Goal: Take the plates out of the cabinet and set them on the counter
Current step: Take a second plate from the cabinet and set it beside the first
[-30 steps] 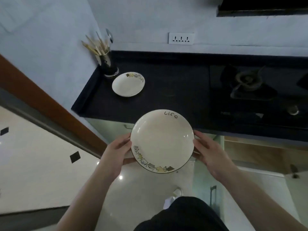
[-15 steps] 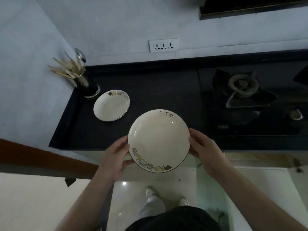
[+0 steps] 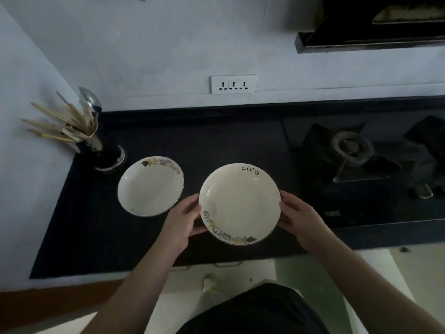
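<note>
Plate marked "life" (image 3: 239, 203), gripped at opposite rims by left hand (image 3: 181, 219) and right hand (image 3: 299, 219), hangs over the black counter (image 3: 216, 141), just right of a second plate (image 3: 150, 186).

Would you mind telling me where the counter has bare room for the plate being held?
Bare counter lies between the resting plate and the stove, beneath the held plate. The left corner is crowded by the utensil holder.

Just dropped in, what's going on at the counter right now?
A person holds a cream plate marked "life" by its rim, left hand on one side and right hand on the other, over the black counter. Whether it has touched down is unclear. A second plate already sits to its left, beside the utensil holder.
</note>
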Action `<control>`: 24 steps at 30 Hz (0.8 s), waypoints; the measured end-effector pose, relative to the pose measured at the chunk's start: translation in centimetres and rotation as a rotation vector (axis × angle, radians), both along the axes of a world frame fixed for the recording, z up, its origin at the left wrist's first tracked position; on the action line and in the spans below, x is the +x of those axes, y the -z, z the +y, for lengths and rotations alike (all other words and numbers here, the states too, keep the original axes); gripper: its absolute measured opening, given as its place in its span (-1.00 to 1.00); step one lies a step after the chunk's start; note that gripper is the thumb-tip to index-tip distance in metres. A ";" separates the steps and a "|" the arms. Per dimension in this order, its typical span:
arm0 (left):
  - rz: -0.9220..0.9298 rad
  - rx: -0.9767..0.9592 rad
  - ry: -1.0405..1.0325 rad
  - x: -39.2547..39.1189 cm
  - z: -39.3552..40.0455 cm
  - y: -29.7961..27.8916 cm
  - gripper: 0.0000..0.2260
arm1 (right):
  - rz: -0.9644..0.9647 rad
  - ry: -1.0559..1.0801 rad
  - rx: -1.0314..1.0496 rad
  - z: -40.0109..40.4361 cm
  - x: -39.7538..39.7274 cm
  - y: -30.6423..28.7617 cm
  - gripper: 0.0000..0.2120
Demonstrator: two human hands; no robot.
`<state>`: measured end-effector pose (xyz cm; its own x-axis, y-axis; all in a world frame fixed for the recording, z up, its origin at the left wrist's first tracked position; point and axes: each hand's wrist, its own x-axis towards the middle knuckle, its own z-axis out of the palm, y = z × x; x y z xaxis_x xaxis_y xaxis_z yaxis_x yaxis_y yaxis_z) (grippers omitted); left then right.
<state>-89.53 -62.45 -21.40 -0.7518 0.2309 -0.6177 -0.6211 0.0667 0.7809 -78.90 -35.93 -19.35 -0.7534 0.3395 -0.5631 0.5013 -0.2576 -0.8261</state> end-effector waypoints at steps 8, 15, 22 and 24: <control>-0.055 -0.040 0.001 -4.0 2.2 3.1 -0.73 | -0.107 0.104 0.030 0.7 -4.3 3.0 -0.68; -0.143 -0.051 -0.015 -6.4 5.3 3.4 -0.73 | -0.171 0.063 0.053 3.7 -8.4 5.0 -0.65; -0.209 -0.096 -0.038 -7.8 7.6 3.8 -0.62 | -0.209 0.046 0.054 5.7 -10.4 6.2 -0.62; -0.213 -0.088 -0.039 -7.9 7.8 4.1 -0.61 | -0.214 0.040 0.048 6.1 -10.6 6.6 -0.62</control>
